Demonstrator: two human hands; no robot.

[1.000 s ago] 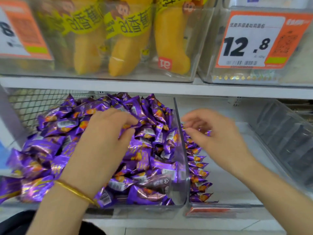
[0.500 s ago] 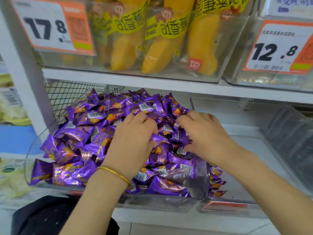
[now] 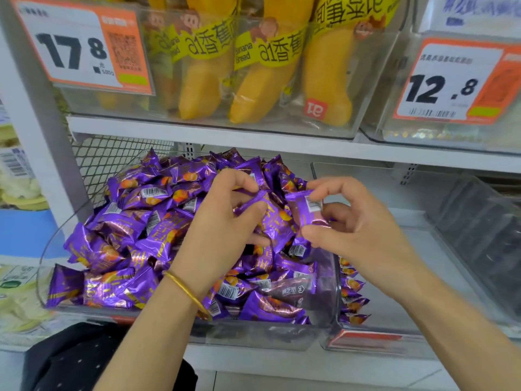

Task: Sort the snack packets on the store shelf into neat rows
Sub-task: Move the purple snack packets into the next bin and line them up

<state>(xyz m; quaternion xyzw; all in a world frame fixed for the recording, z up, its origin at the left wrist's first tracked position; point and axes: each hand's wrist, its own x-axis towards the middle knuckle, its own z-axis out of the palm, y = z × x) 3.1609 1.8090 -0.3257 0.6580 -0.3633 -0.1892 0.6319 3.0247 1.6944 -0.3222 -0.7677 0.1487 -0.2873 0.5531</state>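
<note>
A loose heap of purple snack packets fills the clear bin on the lower shelf. My left hand is over the heap's right side and pinches a purple packet between thumb and fingers. My right hand pinches another purple packet just above the divider wall. A neat row of purple packets stands on edge along the left wall of the right-hand clear bin.
Above, a clear bin holds yellow banana bread packs, with price tags 17.8 and 12.8. A dark clear-walled bin sits at right. Wire mesh backs the shelf at left.
Both hands have lifted from pressing into the heap; each now pinches a purple packet above it. A second ago my right hand was over the right-hand bin.
</note>
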